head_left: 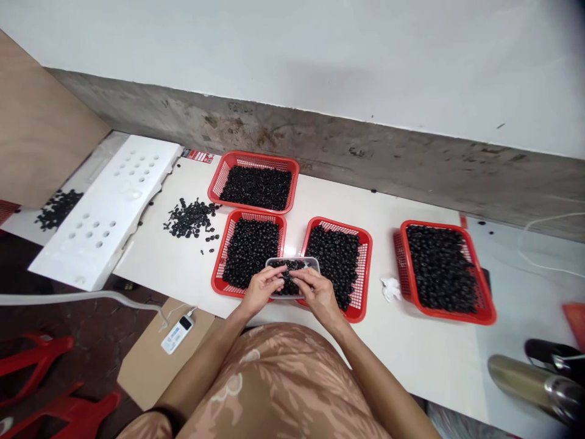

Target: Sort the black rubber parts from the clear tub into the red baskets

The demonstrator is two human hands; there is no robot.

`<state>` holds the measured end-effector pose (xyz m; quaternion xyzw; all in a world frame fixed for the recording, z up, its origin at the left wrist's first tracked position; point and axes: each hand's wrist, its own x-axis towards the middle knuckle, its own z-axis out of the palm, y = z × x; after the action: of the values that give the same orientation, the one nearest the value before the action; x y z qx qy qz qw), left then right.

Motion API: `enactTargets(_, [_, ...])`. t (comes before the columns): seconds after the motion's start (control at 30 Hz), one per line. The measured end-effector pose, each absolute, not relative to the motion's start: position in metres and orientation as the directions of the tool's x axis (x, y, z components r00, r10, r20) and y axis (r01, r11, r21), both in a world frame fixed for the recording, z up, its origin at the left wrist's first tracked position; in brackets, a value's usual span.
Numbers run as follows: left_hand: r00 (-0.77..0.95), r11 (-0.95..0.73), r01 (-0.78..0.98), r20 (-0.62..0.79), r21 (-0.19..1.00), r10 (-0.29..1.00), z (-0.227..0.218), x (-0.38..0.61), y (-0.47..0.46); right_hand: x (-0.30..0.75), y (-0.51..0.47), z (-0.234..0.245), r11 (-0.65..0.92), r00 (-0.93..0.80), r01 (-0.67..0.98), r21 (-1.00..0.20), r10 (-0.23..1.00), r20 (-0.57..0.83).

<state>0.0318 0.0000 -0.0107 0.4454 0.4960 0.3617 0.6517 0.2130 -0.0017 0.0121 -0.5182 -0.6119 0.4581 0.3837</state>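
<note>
A small clear plastic tray [292,263] full of small black parts rests across the rims of two red baskets. My left hand [262,288] and my right hand [315,291] meet over its near edge, fingers curled and pinched on black parts [289,281] between them. Under my left hand is a red basket [218,268] of black parts, and under my right hand another red basket [364,268].
A third red basket [214,183] stands behind them and a fourth [484,308] to the right. Loose black parts [192,217] lie on the white table [159,262]. A white foam board with holes [105,207] is at left. A metal flask [525,381] lies lower right.
</note>
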Motion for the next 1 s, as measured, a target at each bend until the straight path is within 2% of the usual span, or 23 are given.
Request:
enactTargets(0.1, [0.226, 0.394, -0.155, -0.355, 0.906, 0.907, -0.005, 0.036, -0.001, 0.209, -0.002, 0.020, 0.079, -0.151, 0.312, -0.947, 0.988, 0.032])
enactTargets(0.17, [0.226, 0.381, -0.179, -0.340, 0.907, 0.913, 0.000, 0.037, -0.001, 0.206, -0.003, 0.024, 0.125, -0.161, 0.337, -0.933, 0.984, 0.074])
enactTargets(0.43, [0.202, 0.321, -0.081, -0.300, 0.943, 0.932, 0.010, 0.040, -0.001, 0.204, -0.005, 0.024, 0.275, -0.216, 0.464, -0.842, 0.957, 0.194])
enactTargets(0.57, [0.180, 0.322, -0.156, -0.294, 0.934, 0.939, 0.013, 0.042, 0.003, 0.209, -0.009, 0.031, 0.481, -0.462, 0.588, -0.651, 0.860, 0.218])
enactTargets(0.63, [0.163, 0.336, -0.197, -0.307, 0.921, 0.938, 0.016, 0.042, 0.006, 0.212, -0.011, 0.037, 0.520, -0.548, 0.576, -0.631, 0.818, 0.174])
enactTargets(0.7, [0.155, 0.357, -0.220, -0.329, 0.908, 0.932, 0.019, 0.041, 0.009, 0.214, -0.012, 0.040, 0.425, -0.499, 0.552, -0.717, 0.858, 0.125])
enactTargets(0.77, [0.162, 0.381, -0.237, -0.351, 0.894, 0.922, 0.023, 0.040, 0.011, 0.216, -0.009, 0.036, 0.244, -0.353, 0.508, -0.826, 0.934, 0.059])
enactTargets(0.83, [0.165, 0.406, -0.262, -0.374, 0.875, 0.913, 0.027, 0.040, 0.012, 0.220, -0.003, 0.021, 0.092, -0.207, 0.491, -0.866, 0.978, -0.013])
enactTargets(0.9, [0.153, 0.435, -0.310, -0.407, 0.846, 0.901, 0.030, 0.039, 0.013, 0.222, 0.005, 0.001, 0.043, -0.171, 0.618, -0.785, 0.982, -0.081])
enactTargets(1.0, [0.125, 0.458, -0.403, -0.448, 0.792, 0.885, 0.031, 0.036, 0.011, 0.222, 0.013, -0.029, 0.023, -0.206, 0.870, -0.493, 0.925, -0.320])
